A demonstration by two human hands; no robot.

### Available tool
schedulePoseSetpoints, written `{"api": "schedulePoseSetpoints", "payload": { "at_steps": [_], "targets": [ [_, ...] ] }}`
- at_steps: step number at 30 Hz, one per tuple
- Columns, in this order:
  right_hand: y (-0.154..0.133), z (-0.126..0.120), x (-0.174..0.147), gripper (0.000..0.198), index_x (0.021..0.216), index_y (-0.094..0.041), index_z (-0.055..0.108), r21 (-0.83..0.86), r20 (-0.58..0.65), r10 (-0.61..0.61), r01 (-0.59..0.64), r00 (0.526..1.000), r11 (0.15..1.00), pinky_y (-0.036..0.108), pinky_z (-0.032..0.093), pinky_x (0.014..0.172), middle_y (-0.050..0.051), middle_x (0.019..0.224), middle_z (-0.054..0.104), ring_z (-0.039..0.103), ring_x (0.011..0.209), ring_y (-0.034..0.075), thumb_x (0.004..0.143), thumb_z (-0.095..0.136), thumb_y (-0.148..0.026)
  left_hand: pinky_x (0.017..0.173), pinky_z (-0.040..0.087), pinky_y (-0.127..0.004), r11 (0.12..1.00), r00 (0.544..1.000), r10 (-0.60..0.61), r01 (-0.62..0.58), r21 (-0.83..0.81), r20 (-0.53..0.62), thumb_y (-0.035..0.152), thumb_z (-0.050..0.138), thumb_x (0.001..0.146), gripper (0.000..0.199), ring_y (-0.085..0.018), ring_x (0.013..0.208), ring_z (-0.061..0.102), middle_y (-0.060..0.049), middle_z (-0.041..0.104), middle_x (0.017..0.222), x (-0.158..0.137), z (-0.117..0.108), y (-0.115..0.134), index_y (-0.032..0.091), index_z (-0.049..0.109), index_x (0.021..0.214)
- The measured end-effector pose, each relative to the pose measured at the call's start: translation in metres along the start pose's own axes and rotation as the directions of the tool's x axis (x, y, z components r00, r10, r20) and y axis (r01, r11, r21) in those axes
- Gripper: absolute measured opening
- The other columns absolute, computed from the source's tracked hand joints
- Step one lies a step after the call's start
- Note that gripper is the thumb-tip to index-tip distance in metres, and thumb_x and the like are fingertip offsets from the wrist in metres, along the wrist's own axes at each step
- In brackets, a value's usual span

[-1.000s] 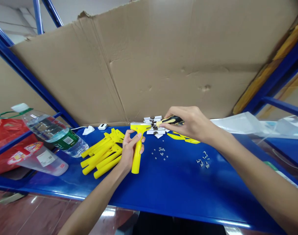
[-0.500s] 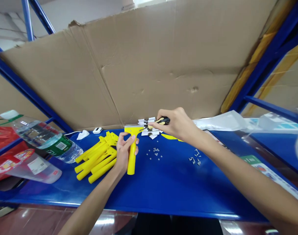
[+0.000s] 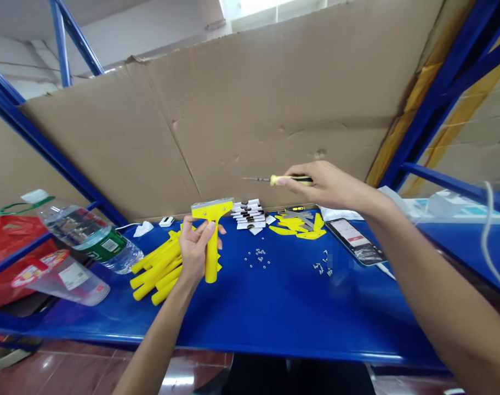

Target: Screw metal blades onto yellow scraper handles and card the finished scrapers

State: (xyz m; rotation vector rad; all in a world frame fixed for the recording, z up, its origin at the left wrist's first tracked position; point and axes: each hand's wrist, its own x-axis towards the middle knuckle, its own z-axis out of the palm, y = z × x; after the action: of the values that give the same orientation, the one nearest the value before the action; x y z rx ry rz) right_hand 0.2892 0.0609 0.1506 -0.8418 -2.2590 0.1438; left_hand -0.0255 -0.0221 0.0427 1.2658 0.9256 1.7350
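Note:
My left hand (image 3: 198, 244) is closed around the handle of a yellow scraper (image 3: 211, 249), held upright with its wide head at the top. Two screws show on that head, and a clear strip runs along its upper edge. My right hand (image 3: 316, 181) grips a screwdriver (image 3: 278, 180) with a cream and black handle, raised above the table. The shaft points left toward the scraper, with a gap between them. Several more yellow scraper handles (image 3: 151, 274) lie in a pile beside my left hand. Small nuts (image 3: 260, 255) and screws (image 3: 324, 266) are scattered on the blue table (image 3: 266, 312).
White-wrapped pieces (image 3: 248, 214) are stacked against the cardboard wall (image 3: 250, 120), beside flat yellow and grey parts (image 3: 297, 224). A phone (image 3: 354, 241) with a cable lies at right. At left are a water bottle (image 3: 94, 233), a plastic cup (image 3: 73, 280) and a red bag (image 3: 15, 247).
My right hand has drawn the screwdriver up and right, away from the scraper head. My left hand has moved the scraper slightly left and up. The phone and flat parts are now uncovered.

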Motion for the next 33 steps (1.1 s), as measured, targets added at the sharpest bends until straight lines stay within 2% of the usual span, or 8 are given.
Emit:
{"api": "schedulePoseSetpoints", "payload": {
  "at_steps": [3,6,10,16,21,26,30,33],
  "targets": [
    [0.006,0.015,0.005,0.054,0.077,-0.023,0.067,-0.067,-0.057,0.078,-0.082,0.995,0.994,0.034,0.031,0.054,0.002,0.065,0.065,0.049,0.055,0.016,0.101,0.057,-0.07,0.045,0.05,-0.021,0.999,0.999,-0.05,0.05,0.01,0.004,0.039,0.086,0.086,0.047,-0.013,0.051,0.065,-0.002,0.077,0.088,0.004,-0.001,-0.002,0.026,0.051,0.113],
    [0.021,0.052,0.011,0.058,0.069,-0.023,0.057,-0.067,-0.011,0.154,-0.154,0.988,0.986,0.032,0.028,0.057,0.0,0.063,0.06,0.046,0.057,0.015,0.094,0.064,-0.075,0.046,0.051,-0.021,0.992,0.992,-0.125,0.124,-0.023,-0.019,0.037,0.088,0.084,0.046,-0.013,0.05,0.065,-0.001,0.076,0.086,0.014,-0.002,-0.01,0.025,0.053,0.111],
    [0.047,0.114,0.015,0.052,0.07,-0.021,0.06,-0.006,0.033,0.344,-0.344,0.938,0.939,0.032,0.03,0.061,0.003,0.069,0.065,0.049,0.063,0.016,0.098,0.06,-0.065,0.048,0.048,-0.02,0.953,0.958,-0.278,0.266,-0.145,-0.066,0.033,0.09,0.079,0.044,-0.011,0.057,0.067,-0.001,0.075,0.09,0.032,-0.001,-0.027,0.022,0.056,0.104],
    [0.068,0.165,0.026,0.022,0.083,-0.02,0.068,-0.05,0.036,0.397,-0.395,0.917,0.917,0.032,0.03,0.067,0.01,0.086,0.076,0.064,0.078,0.023,0.092,0.072,-0.04,0.047,0.045,-0.018,0.915,0.927,-0.364,0.339,-0.218,-0.089,0.029,0.091,0.072,0.043,-0.012,0.066,0.067,-0.002,0.072,0.09,0.041,-0.002,-0.052,0.019,0.057,0.097],
    [0.069,0.183,0.045,0.014,0.089,-0.02,0.068,-0.042,-0.007,0.444,-0.443,0.896,0.895,0.031,0.03,0.067,0.011,0.087,0.076,0.065,0.08,0.024,0.091,0.072,-0.033,0.045,0.044,-0.018,0.874,0.893,-0.444,0.412,-0.259,-0.077,0.027,0.09,0.073,0.04,-0.012,0.064,0.064,-0.003,0.07,0.086,0.037,-0.008,-0.063,0.017,0.058,0.095],
    [0.055,0.192,0.054,0.018,0.091,-0.019,0.07,0.039,-0.024,0.359,-0.358,0.933,0.933,0.028,0.039,0.076,0.008,0.096,0.078,0.065,0.087,0.021,0.097,0.065,-0.034,0.046,0.045,-0.015,0.841,0.872,-0.484,0.44,-0.315,-0.076,0.024,0.087,0.077,0.037,-0.01,0.064,0.064,-0.003,0.069,0.089,0.04,-0.019,-0.059,0.017,0.058,0.098],
    [0.035,0.175,0.052,0.017,0.101,-0.02,0.071,0.115,-0.054,0.263,-0.256,0.963,0.96,0.029,0.045,0.089,0.008,0.111,0.08,0.068,0.101,0.022,0.101,0.056,-0.028,0.046,0.046,-0.015,0.833,0.874,-0.479,0.426,-0.352,-0.076,0.024,0.085,0.08,0.034,-0.009,0.062,0.062,-0.002,0.068,0.088,0.041,-0.026,-0.051,0.018,0.055,0.097],
    [0.019,0.151,0.043,0.01,0.094,-0.023,0.066,0.174,-0.108,0.178,-0.157,0.978,0.972,0.032,0.047,0.096,0.008,0.116,0.079,0.069,0.107,0.022,0.098,0.057,-0.021,0.047,0.047,-0.015,0.813,0.875,-0.477,0.406,-0.417,-0.08,0.02,0.08,0.086,0.028,-0.009,0.062,0.063,-0.001,0.068,0.087,0.041,-0.028,-0.045,0.019,0.056,0.1]
  ]
}}
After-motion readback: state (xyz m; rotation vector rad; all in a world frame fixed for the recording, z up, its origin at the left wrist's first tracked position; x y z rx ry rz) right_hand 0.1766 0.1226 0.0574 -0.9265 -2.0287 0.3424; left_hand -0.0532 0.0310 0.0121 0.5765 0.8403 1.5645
